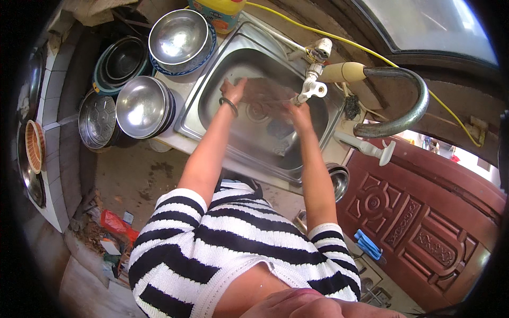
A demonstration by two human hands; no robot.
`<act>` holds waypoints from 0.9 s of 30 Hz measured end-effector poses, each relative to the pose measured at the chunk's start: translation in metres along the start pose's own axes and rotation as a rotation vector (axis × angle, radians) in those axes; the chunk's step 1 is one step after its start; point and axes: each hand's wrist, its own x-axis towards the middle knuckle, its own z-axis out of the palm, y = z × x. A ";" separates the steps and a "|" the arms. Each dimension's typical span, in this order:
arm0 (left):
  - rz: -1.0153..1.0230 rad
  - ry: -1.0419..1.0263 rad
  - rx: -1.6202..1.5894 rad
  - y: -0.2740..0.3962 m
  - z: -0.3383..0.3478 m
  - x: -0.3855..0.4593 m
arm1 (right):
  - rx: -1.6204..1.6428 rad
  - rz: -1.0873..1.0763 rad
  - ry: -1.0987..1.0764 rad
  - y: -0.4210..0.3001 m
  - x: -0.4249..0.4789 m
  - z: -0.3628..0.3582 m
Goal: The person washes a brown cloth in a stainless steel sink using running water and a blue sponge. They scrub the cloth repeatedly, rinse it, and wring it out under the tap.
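A thin brownish cloth, blurred by motion, stretches between my hands over the stainless steel sink. My left hand, with a dark bangle at its wrist, grips the cloth's left end. At the other end my right hand holds it, partly hidden under the white tap. The drain shows faintly through and below the cloth. A dark, blurred thing lies in the sink beside the right hand, too unclear to name.
Left of the sink stand stacked metal basins, another metal basin and a teal basin. A yellow oil jug stands behind. A curved metal pipe juts out at right, above a carved red door.
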 end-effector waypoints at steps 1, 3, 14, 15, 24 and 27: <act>-0.067 -0.040 0.083 0.005 -0.001 -0.016 | -0.038 -0.074 0.076 0.007 0.011 0.015; -0.405 -0.518 -0.205 0.034 -0.014 -0.067 | -0.176 -0.243 0.180 0.016 0.017 0.042; -0.400 -0.936 -1.075 0.005 0.028 -0.052 | -0.557 -0.529 0.121 -0.039 -0.064 0.095; -0.378 -0.874 -1.107 0.007 0.026 -0.056 | -0.582 -0.535 0.086 -0.044 -0.067 0.096; -0.382 -0.667 -0.988 0.008 0.053 -0.068 | -0.302 -0.579 0.367 0.008 0.004 0.068; -0.096 -1.148 -1.097 -0.007 0.055 -0.051 | -0.318 -0.483 0.273 0.000 -0.022 0.091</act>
